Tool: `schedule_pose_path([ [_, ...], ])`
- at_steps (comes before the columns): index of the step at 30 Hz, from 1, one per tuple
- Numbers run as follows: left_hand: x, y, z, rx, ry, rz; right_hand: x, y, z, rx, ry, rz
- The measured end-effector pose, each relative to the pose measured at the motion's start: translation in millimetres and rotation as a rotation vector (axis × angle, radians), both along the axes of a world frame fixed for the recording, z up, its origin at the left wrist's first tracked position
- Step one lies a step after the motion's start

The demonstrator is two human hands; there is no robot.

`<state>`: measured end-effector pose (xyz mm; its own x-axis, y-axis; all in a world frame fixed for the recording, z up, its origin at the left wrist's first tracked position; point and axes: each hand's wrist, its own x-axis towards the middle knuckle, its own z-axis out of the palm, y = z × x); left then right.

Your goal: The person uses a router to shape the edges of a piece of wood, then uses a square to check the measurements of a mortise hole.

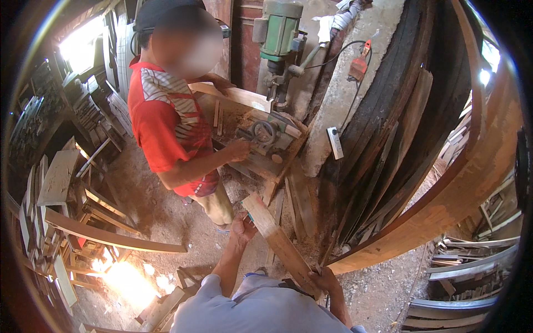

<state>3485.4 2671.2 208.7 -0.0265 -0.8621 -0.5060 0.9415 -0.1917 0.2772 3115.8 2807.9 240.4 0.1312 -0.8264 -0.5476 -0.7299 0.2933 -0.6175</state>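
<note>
Place: in a wood workshop, we look down over our own grey shirt at a dirt floor [166, 211] strewn with sawdust and offcuts.
Plank: we hold a pale plank [276, 238] low in front of us, slanting from its far end near our left hand down to its near end at our right hand.
Left hand: our left hand [241, 230] reaches forward and lies against the plank's far end, on its left edge; the fingers are curled at the wood, though we cannot tell how tightly they close.
Right hand: our right hand [325, 279] is at the near end, fingers wrapped together around the plank's edge.
Co-worker: a person in a red shirt [164, 119] stands just beyond the plank, to our left of the machine, with one hand [240, 149] on the machine's bed.
Machine: a green drill-type machine [277, 33] stands upright against the wall; on its bed lies a light board [239, 95], with sawdust and small wood pieces around it.
Right side: long curved planks [444, 205] lean together, the nearest one sweeping from the upper right down toward our right hand; dark curved boards [388, 122] stand behind it.
Left side: wooden frames and stacked parts [72, 194] crowd the floor, and a long curved strip [111, 236] lies across them.
Wall: an orange clamp [360, 64] hangs on a cable beside the machine.
</note>
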Motion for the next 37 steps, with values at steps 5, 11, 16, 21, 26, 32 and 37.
schedule_pose_path([
  [5,2,1,3,0.029,0.000,-0.019,-2,3,-5,-0.078,0.000,0.012],
  [11,1,6,7,-0.032,-0.019,-0.019,-3,6,-8,-0.037,-0.073,-0.006],
  [16,2,5,-1,0.021,-0.008,-0.012,-4,5,-11,-0.030,-0.021,0.012],
  [21,2,6,-2,0.012,0.003,-0.012,-3,4,-9,-0.017,0.007,0.031],
  [26,-4,8,3,0.041,-0.006,0.023,-5,8,-12,-0.057,-0.005,0.030],
  [32,1,6,-9,-0.019,0.016,-0.007,2,4,6,-0.005,0.016,0.083],
  [37,-2,3,-7,-0.016,-0.006,0.006,-6,4,-9,-0.033,0.011,0.100],
])
